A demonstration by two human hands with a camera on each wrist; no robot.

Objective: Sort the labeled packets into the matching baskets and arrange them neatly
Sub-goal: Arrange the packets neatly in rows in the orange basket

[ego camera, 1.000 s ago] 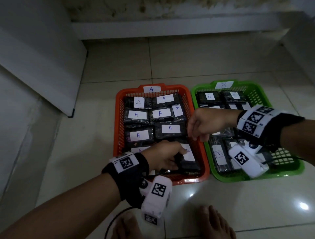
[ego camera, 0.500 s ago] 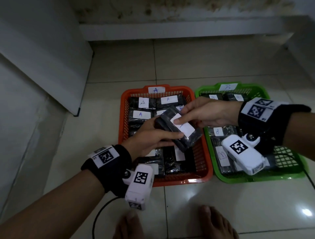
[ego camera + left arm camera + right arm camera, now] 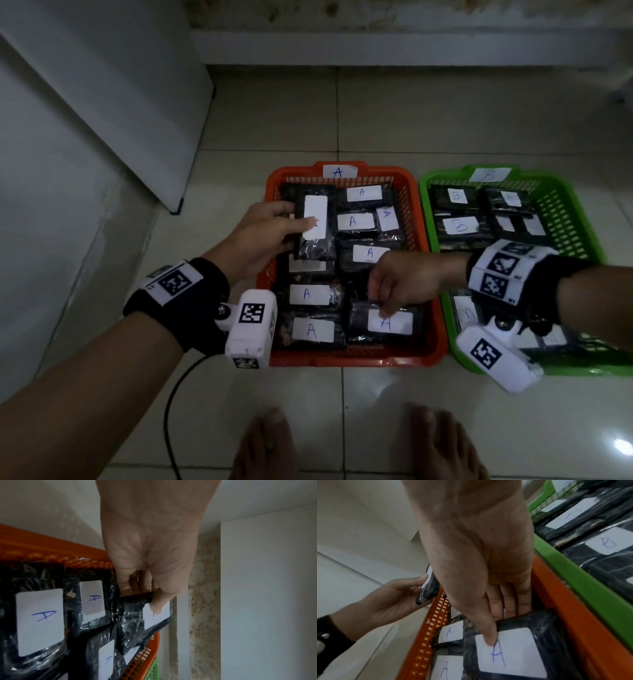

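Observation:
An orange basket tagged A holds several black packets with white A labels. Beside it on the right, a green basket tagged B holds several B packets. My left hand grips one black packet over the orange basket's far-left corner, with the thumb on its label. The left wrist view shows that hand pinching the packet's edge. My right hand pinches the near-right A packet lying in the orange basket. There the thumb presses its label and the fingers curl behind its far edge.
Both baskets sit on a glossy tiled floor. A white panel leans against the wall on the left, and a low step runs along the back. Two bare feet and a black cable are in front of the baskets.
My left hand carried its packet from the orange basket's middle to the far-left corner. My right hand let go of that packet and came down onto the near-right A packet.

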